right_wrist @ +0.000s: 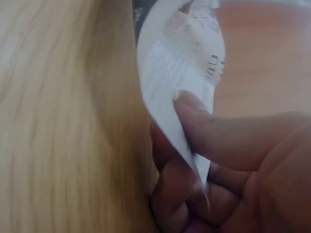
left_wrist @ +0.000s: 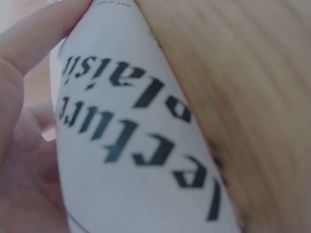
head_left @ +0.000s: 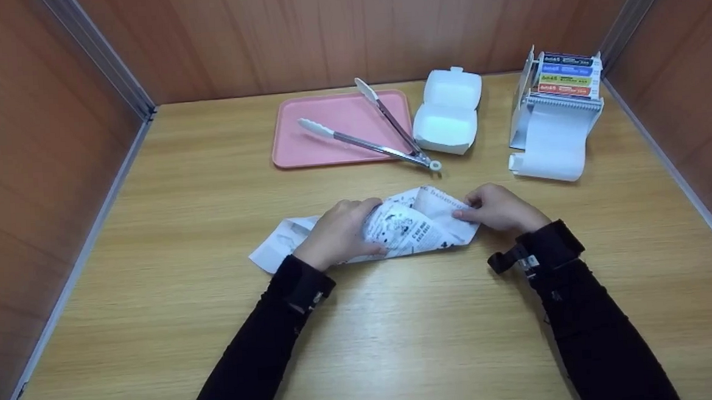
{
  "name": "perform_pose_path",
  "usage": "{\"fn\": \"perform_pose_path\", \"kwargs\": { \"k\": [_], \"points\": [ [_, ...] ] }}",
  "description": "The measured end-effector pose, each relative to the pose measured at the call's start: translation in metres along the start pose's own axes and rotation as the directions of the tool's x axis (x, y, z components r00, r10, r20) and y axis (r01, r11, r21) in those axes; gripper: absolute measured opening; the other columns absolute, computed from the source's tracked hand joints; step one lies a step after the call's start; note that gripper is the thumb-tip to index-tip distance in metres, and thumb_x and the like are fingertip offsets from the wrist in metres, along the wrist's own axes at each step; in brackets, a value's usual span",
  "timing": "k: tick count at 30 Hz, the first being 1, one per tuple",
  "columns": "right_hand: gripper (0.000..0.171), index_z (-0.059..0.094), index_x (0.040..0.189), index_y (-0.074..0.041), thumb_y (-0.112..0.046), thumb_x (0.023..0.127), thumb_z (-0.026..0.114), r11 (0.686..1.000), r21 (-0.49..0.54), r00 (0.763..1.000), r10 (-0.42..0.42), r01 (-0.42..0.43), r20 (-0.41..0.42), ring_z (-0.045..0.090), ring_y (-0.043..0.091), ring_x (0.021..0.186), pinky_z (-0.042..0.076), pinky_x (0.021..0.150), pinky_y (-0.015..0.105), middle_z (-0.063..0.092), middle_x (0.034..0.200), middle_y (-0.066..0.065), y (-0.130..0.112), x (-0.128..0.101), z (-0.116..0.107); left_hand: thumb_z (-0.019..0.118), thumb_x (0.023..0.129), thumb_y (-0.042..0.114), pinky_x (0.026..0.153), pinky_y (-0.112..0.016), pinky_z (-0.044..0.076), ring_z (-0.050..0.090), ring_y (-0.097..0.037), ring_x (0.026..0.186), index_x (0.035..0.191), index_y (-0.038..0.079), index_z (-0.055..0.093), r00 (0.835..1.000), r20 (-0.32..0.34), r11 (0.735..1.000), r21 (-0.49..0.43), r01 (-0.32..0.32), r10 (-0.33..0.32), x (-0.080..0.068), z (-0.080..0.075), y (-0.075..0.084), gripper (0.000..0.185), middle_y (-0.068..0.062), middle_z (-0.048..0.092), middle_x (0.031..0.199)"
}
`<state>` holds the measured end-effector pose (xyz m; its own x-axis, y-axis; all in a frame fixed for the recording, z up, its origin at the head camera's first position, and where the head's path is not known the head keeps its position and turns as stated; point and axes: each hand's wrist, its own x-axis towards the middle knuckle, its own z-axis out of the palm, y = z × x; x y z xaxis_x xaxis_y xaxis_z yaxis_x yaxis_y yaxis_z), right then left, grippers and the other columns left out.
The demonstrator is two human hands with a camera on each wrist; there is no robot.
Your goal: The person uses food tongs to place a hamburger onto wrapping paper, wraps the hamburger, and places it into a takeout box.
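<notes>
1. Nearest to the person, both black sleeves reach in over the wooden table [head_left: 151,247], and both hands are on the printed paper sheet [head_left: 412,227], which lies partly folded on the table, on the near side of the pink tray [head_left: 304,142].
2. The left hand [head_left: 339,234] sits on the sheet's left half, fingers curled round a raised fold; the left wrist view shows the paper, with black lettering, held against the fingers [left_wrist: 29,39].
3. The right hand [head_left: 499,207] pinches the sheet's right edge, and the right wrist view shows the thumb [right_wrist: 228,141] pressed on the paper with the fingers curled beneath.
4. Farther off, metal tongs [head_left: 383,140] lie spread across the tray's right end.
5. Just right of the tray stands an open white clamshell box [head_left: 449,113].
6. Right of that box, a paper roll dispenser [head_left: 561,113] with a sheet hanging out.
</notes>
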<state>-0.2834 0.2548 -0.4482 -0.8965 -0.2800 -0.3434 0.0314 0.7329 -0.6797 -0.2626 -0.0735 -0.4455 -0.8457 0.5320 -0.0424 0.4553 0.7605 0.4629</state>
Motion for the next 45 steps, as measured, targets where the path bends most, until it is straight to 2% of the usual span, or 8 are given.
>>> {"fn": "perform_pose_path", "kwargs": {
  "k": [4, 8, 11, 13, 24, 31, 38, 45],
  "points": [
    [0.029, 0.068, 0.113, 0.001, -0.027, 0.109, 0.062, 0.892, 0.451, 0.998, 0.003, -0.031, 0.064, 0.067, 0.012, 0.086, 0.058, 0.080, 0.024, 0.067, 0.095, -0.002, 0.008, -0.002, 0.004, 0.095, 0.079, 0.042, 0.119, -0.044, 0.043, 0.057, -0.032, 0.136, 0.156, 0.007, 0.053, 1.000, 0.000, 1.000, -0.009, 0.022, -0.022, -0.001, 0.002, 0.000, 0.094, -0.015, 0.062, 0.149],
    [0.028, 0.059, 0.132, 0.003, -0.018, 0.113, 0.055, 0.447, 0.890, 0.996, 0.005, -0.085, 0.093, 0.073, 0.020, 0.107, 0.060, 0.099, 0.034, 0.073, 0.116, 0.008, 0.020, -0.014, 0.018, 0.096, 0.079, 0.041, 0.117, -0.043, 0.045, 0.058, -0.032, 0.134, 0.154, 0.007, 0.055, 1.000, -0.007, 1.000, -0.023, 0.012, -0.012, 0.000, 0.003, 0.000, 0.092, -0.015, 0.064, 0.146],
    [0.034, 0.047, 0.144, 0.002, -0.015, 0.114, 0.051, 0.110, 0.993, 0.999, 0.023, -0.043, 0.040, 0.069, 0.024, 0.122, 0.052, 0.111, 0.035, 0.070, 0.131, 0.015, 0.025, -0.029, 0.037, 0.096, 0.079, 0.041, 0.116, -0.044, 0.045, 0.059, -0.032, 0.133, 0.154, 0.006, 0.055, 1.000, -0.009, 1.000, -0.031, 0.003, -0.004, 0.000, 0.003, 0.000, 0.092, -0.015, 0.065, 0.145],
    [0.044, 0.038, 0.153, 0.000, -0.014, 0.114, 0.050, -0.017, 1.000, 0.999, 0.032, -0.003, 0.004, 0.063, 0.026, 0.134, 0.047, 0.117, 0.035, 0.063, 0.144, 0.019, 0.022, -0.038, 0.052, 0.096, 0.079, 0.041, 0.116, -0.043, 0.045, 0.059, -0.031, 0.132, 0.153, 0.006, 0.055, 1.000, -0.013, 0.999, -0.032, 0.002, -0.003, 0.000, 0.003, -0.001, 0.092, -0.014, 0.065, 0.145],
    [0.057, 0.016, 0.170, -0.007, -0.015, 0.117, 0.037, -0.022, 0.998, 0.998, 0.027, 0.057, -0.057, 0.031, 0.026, 0.159, 0.037, 0.124, 0.039, 0.025, 0.175, 0.011, -0.012, -0.030, 0.089, 0.095, 0.080, 0.041, 0.116, -0.043, 0.046, 0.058, -0.033, 0.135, 0.152, 0.005, 0.057, 1.000, -0.016, 1.000, -0.024, 0.013, -0.014, 0.003, 0.002, -0.003, 0.089, -0.014, 0.065, 0.146],
    [0.056, 0.018, 0.169, -0.005, -0.018, 0.117, 0.034, -0.077, 0.994, 0.997, 0.024, 0.074, -0.072, 0.033, 0.025, 0.158, 0.038, 0.124, 0.038, 0.029, 0.174, 0.013, -0.017, -0.004, 0.077, 0.096, 0.080, 0.038, 0.116, -0.044, 0.046, 0.058, -0.033, 0.133, 0.151, 0.005, 0.058, 0.997, -0.051, 0.999, -0.018, 0.050, -0.051, 0.019, -0.001, -0.009, 0.087, -0.015, 0.065, 0.144],
    [0.056, 0.017, 0.170, -0.011, -0.020, 0.117, 0.034, -0.216, 0.971, 0.992, 0.086, 0.105, -0.088, 0.034, 0.021, 0.158, 0.037, 0.124, 0.036, 0.029, 0.174, 0.007, -0.016, -0.003, 0.080, 0.095, 0.080, 0.039, 0.117, -0.045, 0.046, 0.059, -0.036, 0.134, 0.151, 0.002, 0.057, 0.999, -0.033, 1.000, -0.002, 0.004, -0.004, 0.024, -0.002, -0.011, 0.089, -0.017, 0.065, 0.145],
    [0.060, 0.019, 0.171, -0.013, -0.016, 0.116, 0.042, -0.213, 0.970, 0.991, 0.096, 0.116, -0.097, 0.034, 0.023, 0.158, 0.035, 0.126, 0.039, 0.029, 0.174, 0.006, -0.025, 0.001, 0.086, 0.096, 0.079, 0.037, 0.118, -0.045, 0.045, 0.059, -0.036, 0.134, 0.152, 0.002, 0.057, 0.999, -0.033, 1.000, -0.007, 0.001, -0.001, 0.024, -0.006, -0.011, 0.090, -0.017, 0.065, 0.145]
  ]
}}
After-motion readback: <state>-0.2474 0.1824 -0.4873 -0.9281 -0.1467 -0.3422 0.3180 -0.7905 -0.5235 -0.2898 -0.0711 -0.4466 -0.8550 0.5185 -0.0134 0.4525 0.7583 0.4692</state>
